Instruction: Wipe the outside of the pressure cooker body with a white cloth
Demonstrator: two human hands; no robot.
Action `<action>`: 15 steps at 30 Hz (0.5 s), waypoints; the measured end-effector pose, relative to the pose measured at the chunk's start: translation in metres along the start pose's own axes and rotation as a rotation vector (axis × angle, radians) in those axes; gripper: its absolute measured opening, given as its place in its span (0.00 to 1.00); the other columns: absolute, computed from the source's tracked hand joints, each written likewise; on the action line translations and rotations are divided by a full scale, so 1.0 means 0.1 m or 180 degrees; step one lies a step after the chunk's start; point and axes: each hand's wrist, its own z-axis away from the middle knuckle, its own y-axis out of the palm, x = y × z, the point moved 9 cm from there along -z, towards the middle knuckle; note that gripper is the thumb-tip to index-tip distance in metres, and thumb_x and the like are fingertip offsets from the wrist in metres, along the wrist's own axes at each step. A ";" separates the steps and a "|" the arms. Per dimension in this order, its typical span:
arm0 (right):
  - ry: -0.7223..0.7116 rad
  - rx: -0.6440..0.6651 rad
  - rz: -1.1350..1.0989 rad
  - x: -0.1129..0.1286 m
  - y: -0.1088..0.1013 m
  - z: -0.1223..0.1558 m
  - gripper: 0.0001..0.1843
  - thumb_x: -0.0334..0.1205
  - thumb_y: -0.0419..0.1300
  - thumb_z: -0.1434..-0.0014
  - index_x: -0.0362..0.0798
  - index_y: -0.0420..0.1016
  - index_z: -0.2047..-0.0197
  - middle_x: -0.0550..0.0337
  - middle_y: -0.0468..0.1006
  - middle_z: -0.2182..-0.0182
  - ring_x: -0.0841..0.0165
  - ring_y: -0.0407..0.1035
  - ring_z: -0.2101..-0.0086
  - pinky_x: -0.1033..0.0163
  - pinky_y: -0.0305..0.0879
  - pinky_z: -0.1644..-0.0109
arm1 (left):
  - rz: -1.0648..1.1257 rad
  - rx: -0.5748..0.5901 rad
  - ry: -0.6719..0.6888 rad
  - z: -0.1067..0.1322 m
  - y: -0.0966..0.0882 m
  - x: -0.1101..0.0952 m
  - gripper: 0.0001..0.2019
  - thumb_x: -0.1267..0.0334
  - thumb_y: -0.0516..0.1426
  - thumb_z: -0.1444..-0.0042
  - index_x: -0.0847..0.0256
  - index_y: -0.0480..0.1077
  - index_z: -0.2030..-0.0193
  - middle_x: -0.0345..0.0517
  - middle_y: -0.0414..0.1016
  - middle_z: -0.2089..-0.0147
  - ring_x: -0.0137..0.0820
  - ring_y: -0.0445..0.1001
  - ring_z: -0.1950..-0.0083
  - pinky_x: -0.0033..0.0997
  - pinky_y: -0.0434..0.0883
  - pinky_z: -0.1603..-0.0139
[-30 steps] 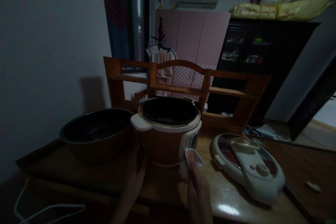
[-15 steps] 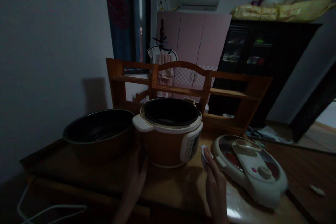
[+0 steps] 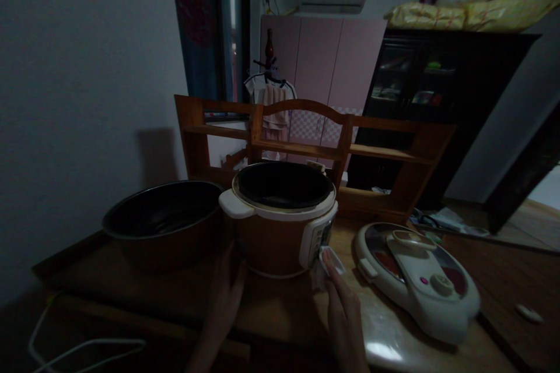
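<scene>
Standing upright just below frame ctr, the brown-sided round electric cooker with a cream plastic rim (image 3: 271, 245) is the thing being handled, its dark mouth open upward and its cream control panel (image 3: 312, 245) facing right, prob. so that side sits within easy reach of the R hand (image 3: 343, 298). That hand's fingers are closed on a thin, crumpled white cloth (image 3: 336, 262), bunched at the tips b/c that likely puts a soft layer btwn skin and panel; cloth is at the panel's lower right edge, tho firm contact can't be confirmed. L hand (image 3: 227, 284), lower ctr-left, reaches to the cooker's shadowed lower left side, thumb apart from fingers, maybe to steady the body; too dark to tell if the fingers grip anything or just rest. Cream plastic oval lid with see-through windows (image 3: 415, 271), lower right, lies off the cooker, top side up, presumably parked out of the way. Wide, round, dark-lined basin (image 3: 166, 247), mid-left, sits just beside the cooker, prob. there to leave elbow room. All three are on a glossy brown wooden table (image 3: 394, 326), w/ an open brown wooden shelf (image 3: 301, 150) behind, maybe acting as a backstop.
</scene>
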 end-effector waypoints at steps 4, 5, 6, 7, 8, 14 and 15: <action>0.0136 0.0069 0.0054 0.00 0.01 0.03 0.27 0.50 0.51 0.33 0.52 0.67 0.34 0.58 0.60 0.33 0.57 0.51 0.32 0.44 0.43 0.28 | -0.0031 0.0020 -0.0037 0.01 0.00 0.00 0.28 0.50 0.51 0.35 0.55 0.57 0.31 0.52 0.61 0.30 0.43 0.59 0.29 0.53 0.58 0.28; 0.0167 0.0085 0.0080 0.00 0.02 0.04 0.28 0.51 0.51 0.33 0.51 0.67 0.34 0.58 0.60 0.33 0.57 0.51 0.32 0.43 0.43 0.28 | -0.0033 0.0030 -0.0039 0.01 0.00 -0.01 0.28 0.50 0.51 0.36 0.54 0.57 0.31 0.52 0.60 0.30 0.43 0.59 0.29 0.53 0.58 0.29; 0.0196 0.0097 0.0107 -0.01 0.03 0.05 0.28 0.51 0.50 0.34 0.51 0.66 0.34 0.57 0.60 0.33 0.56 0.51 0.32 0.43 0.43 0.28 | -0.0037 0.0030 -0.0035 0.01 0.00 -0.01 0.28 0.50 0.51 0.36 0.53 0.57 0.31 0.51 0.60 0.29 0.43 0.59 0.29 0.53 0.58 0.28; 0.0211 0.0116 0.0131 -0.01 0.04 0.05 0.29 0.51 0.50 0.34 0.51 0.66 0.34 0.57 0.60 0.33 0.56 0.51 0.32 0.42 0.43 0.28 | -0.0044 0.0022 -0.0027 0.01 0.00 -0.01 0.28 0.50 0.51 0.36 0.53 0.57 0.31 0.51 0.60 0.29 0.42 0.59 0.29 0.53 0.57 0.28; 0.0208 0.0115 0.0156 -0.01 0.04 0.05 0.29 0.51 0.50 0.34 0.50 0.66 0.34 0.57 0.60 0.33 0.55 0.51 0.32 0.42 0.44 0.28 | -0.0049 0.0005 -0.0021 0.01 -0.01 -0.02 0.27 0.50 0.51 0.36 0.53 0.57 0.31 0.50 0.60 0.29 0.42 0.59 0.29 0.53 0.57 0.28; 0.0089 0.0146 0.0407 0.00 0.00 0.03 0.30 0.48 0.47 0.35 0.47 0.65 0.33 0.55 0.61 0.33 0.56 0.52 0.33 0.42 0.46 0.29 | -0.0044 0.0022 -0.0062 0.00 0.01 0.02 0.27 0.50 0.51 0.35 0.52 0.57 0.31 0.50 0.61 0.30 0.42 0.60 0.29 0.53 0.57 0.28; 0.0076 0.0156 0.0420 -0.01 0.00 0.03 0.30 0.47 0.47 0.35 0.47 0.66 0.34 0.55 0.61 0.34 0.57 0.52 0.33 0.42 0.46 0.29 | -0.0044 0.0015 -0.0057 0.00 0.00 0.02 0.27 0.50 0.51 0.36 0.52 0.58 0.31 0.50 0.61 0.30 0.42 0.60 0.29 0.53 0.57 0.28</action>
